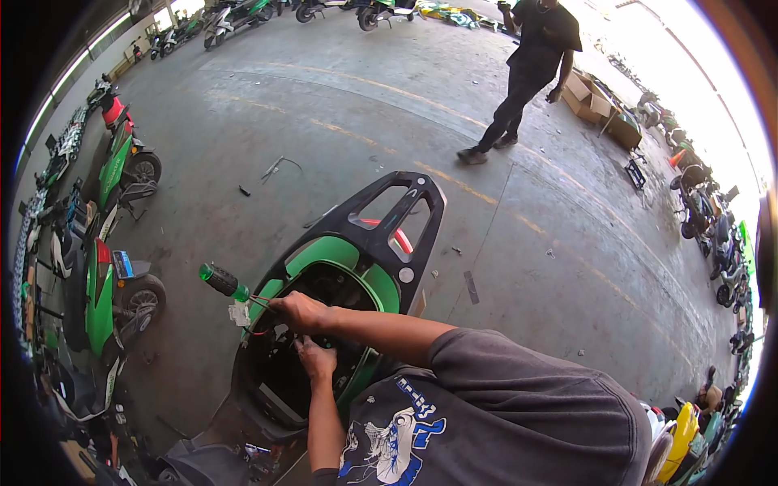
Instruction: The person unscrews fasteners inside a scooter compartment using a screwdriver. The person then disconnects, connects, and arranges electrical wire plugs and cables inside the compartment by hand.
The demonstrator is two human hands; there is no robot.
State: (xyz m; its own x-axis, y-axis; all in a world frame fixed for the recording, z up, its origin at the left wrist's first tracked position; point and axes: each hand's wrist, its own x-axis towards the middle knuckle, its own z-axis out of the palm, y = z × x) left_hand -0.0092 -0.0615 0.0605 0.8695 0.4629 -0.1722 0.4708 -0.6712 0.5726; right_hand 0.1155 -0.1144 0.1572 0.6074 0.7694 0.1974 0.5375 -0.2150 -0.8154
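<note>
A scooter body with a black frame [421,212] and green panels [326,253] stands in front of me, its inner compartment uncovered. Over the compartment's edge, my right hand [301,313] is closed round the shaft end of a screwdriver [224,281]. The green-and-black handle points away from the hand, to the left. Thin red wires [258,331] run just below these fingers. My left hand [318,359] reaches into the compartment, directly beneath the right one. Its fingers are bent together on something small that I cannot make out.
A person in dark clothes [531,69] walks on the concrete floor ahead. Green scooters [101,296] line the left side, and more vehicles [725,267] stand along the right. Cardboard boxes [585,99] sit at the far right. Small scraps and a cable [279,166] lie about.
</note>
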